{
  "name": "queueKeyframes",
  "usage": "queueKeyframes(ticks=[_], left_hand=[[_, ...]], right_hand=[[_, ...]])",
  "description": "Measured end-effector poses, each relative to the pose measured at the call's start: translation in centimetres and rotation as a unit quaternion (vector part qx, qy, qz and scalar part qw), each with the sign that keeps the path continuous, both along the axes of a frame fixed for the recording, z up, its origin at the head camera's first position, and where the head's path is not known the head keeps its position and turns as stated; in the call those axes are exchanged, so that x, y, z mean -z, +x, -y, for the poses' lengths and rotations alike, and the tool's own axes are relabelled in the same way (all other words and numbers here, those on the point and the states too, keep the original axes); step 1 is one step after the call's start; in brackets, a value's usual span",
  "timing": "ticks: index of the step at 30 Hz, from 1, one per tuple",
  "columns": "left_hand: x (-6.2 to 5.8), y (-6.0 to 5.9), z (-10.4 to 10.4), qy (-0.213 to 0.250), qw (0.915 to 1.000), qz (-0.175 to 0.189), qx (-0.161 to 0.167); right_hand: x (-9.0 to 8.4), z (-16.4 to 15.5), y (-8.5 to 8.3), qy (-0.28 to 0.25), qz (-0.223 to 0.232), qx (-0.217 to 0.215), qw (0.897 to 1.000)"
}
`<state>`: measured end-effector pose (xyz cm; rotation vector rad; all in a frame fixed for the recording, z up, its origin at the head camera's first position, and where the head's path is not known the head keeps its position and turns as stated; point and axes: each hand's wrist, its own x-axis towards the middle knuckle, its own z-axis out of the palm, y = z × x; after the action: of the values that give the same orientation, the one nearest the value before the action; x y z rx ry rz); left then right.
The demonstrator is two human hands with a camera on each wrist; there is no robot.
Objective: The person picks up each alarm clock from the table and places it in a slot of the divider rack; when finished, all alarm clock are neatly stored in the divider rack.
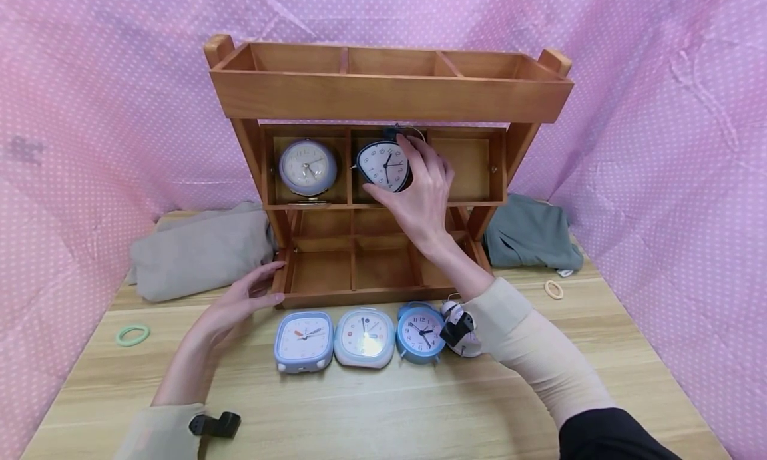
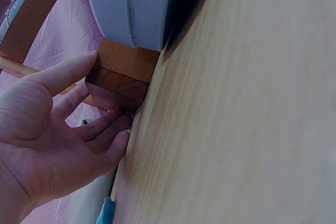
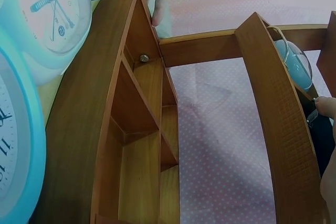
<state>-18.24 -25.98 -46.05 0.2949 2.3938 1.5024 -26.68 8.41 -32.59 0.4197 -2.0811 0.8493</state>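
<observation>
My right hand (image 1: 422, 187) holds a dark-rimmed, rounded-triangle alarm clock (image 1: 383, 166) between thumb and fingers, tilted inside the middle compartment of the shelf's second tier. In the right wrist view only part of that hand and the clock's dark body show, at the right edge. Down at the lower left corner of the wooden shelf (image 1: 359, 298), my left hand (image 1: 242, 300) grips the end, thumb at the front and fingers along the side; the left wrist view shows this hand (image 2: 58, 135) close up. A round lavender clock (image 1: 307, 168) occupies the left compartment.
Before the shelf stand a blue square clock (image 1: 303, 340), a pale blue clock (image 1: 365, 338), a round blue clock (image 1: 421, 332) and a white clock (image 1: 464, 337) partly behind my right sleeve. Folded cloths, grey (image 1: 200, 250) and dark green (image 1: 530, 233), flank it. Rings, green (image 1: 132, 335) and beige (image 1: 554, 289), lie outward.
</observation>
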Motion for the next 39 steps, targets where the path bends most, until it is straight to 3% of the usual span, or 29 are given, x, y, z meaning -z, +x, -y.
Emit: queueKeyframes(ticks=[24,39], left_hand=[[-0.1,0.0,0.0,0.006,1.0,0.005,0.0],[-0.1,0.0,0.0,-0.003,1.0,0.0,-0.001]], right_hand=[[0.8,-0.3,-0.8,0.081,-0.045,0.057,0.994],[0.4,-1.5,-0.5,0.135,-0.039,0.05,0.989]])
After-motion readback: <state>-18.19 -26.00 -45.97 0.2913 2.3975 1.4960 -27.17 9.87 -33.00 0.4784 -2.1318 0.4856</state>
